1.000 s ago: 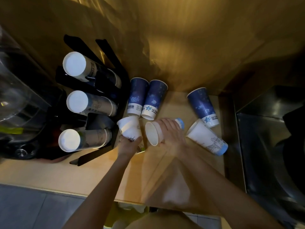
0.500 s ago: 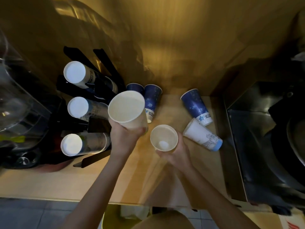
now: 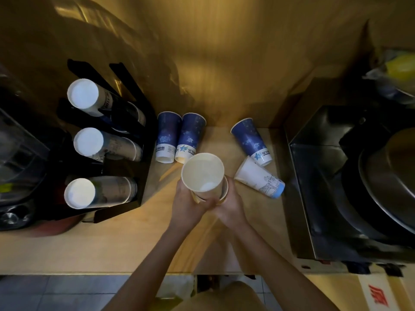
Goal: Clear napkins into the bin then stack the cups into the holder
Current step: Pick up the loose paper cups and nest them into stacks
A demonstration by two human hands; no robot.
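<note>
Both hands met over the middle of the wooden counter (image 3: 112, 250), closed around a pair of nested cups. The left hand (image 3: 187, 206) gripped the upper white cup (image 3: 202, 173), mouth up and tilted toward the camera; the right hand (image 3: 232, 205) wrapped the lower cup (image 3: 225, 191), of which only a sliver of rim showed at 3 o'clock of the upper one.

At 9 o'clock of the hands stood the black cup holder (image 3: 143, 176), its three slots each filled with a stack of cups, bases facing up. At 11 o'clock, just beside the holder's edge, two blue cups (image 3: 179, 135) lay touching side by side. At 1 o'clock a third blue cup (image 3: 249, 138) lay on its side, and a white cup with a pale blue base (image 3: 260, 179) lay at 3 o'clock, close to the right hand and near the steel appliance (image 3: 325, 187) bounding the counter's right edge.

Open counter lay toward 6 and 7 o'clock, down to the front edge. No bin could be made out.
</note>
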